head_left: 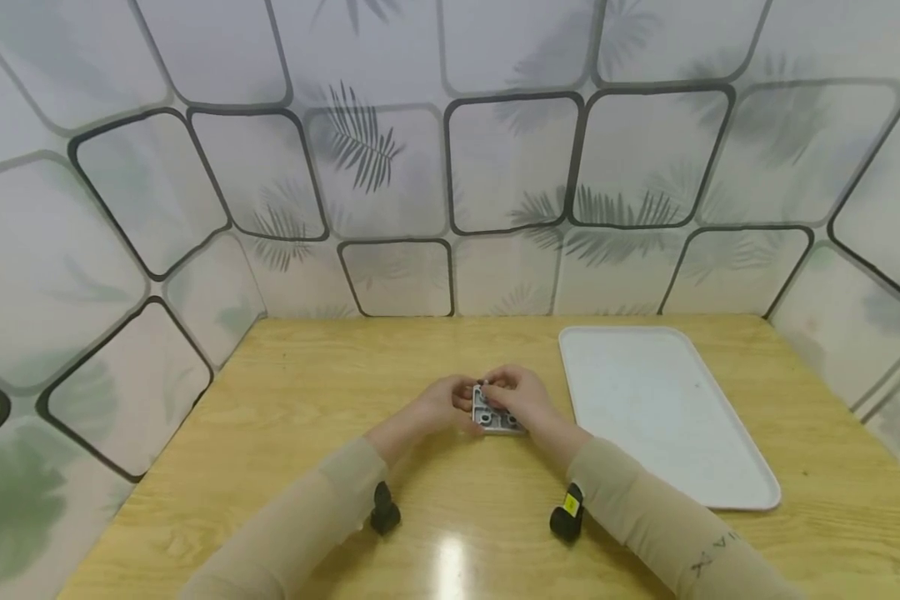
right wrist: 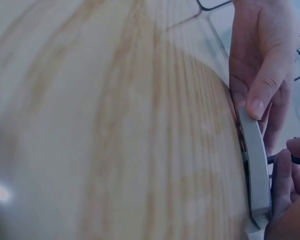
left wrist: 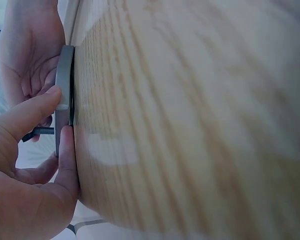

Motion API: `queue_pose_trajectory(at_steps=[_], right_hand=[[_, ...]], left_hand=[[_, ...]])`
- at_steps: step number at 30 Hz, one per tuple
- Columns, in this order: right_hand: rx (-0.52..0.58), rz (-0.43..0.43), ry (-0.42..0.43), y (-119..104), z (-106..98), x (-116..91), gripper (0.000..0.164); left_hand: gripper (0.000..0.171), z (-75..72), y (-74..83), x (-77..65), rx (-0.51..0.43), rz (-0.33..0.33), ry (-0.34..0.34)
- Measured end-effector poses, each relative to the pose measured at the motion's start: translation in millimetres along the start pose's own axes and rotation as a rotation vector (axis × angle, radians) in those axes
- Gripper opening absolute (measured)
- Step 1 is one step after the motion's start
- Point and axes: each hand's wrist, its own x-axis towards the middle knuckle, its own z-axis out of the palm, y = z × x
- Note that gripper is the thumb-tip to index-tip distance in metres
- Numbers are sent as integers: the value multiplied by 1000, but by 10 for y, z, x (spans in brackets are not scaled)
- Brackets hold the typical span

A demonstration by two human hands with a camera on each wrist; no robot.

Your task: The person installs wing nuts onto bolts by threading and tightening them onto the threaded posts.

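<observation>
A grey metal plate (head_left: pixel 498 429) with round holes lies low on the wooden table between the two hands. My left hand (head_left: pixel 442 404) grips its left edge, the thumb (left wrist: pixel 45 104) on one side of the rim and fingertips along another part. A black threaded bolt (left wrist: pixel 44 131) stands out of the plate's upper face near its far side. With thumb and finger, my right hand (right wrist: pixel 290 197) pinches the head of this bolt (right wrist: pixel 296 159), while its other fingers are bent close beside the plate. The right hand hides part of the plate's top in the head view.
A white rectangular tray (head_left: pixel 660 408) lies to the right of the hands, close to the right forearm. The wooden table (head_left: pixel 330 375) ends at a patterned wall covering (head_left: pixel 390 275) at the back and sides. Black wrist cameras hang below both sleeves.
</observation>
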Motion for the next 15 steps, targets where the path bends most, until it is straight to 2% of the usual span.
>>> queue_pose_trajectory(at_steps=[15], right_hand=[[-127, 2, 73, -26, 43, 5, 19]], left_hand=[[81, 2, 17, 10, 13, -10, 7]])
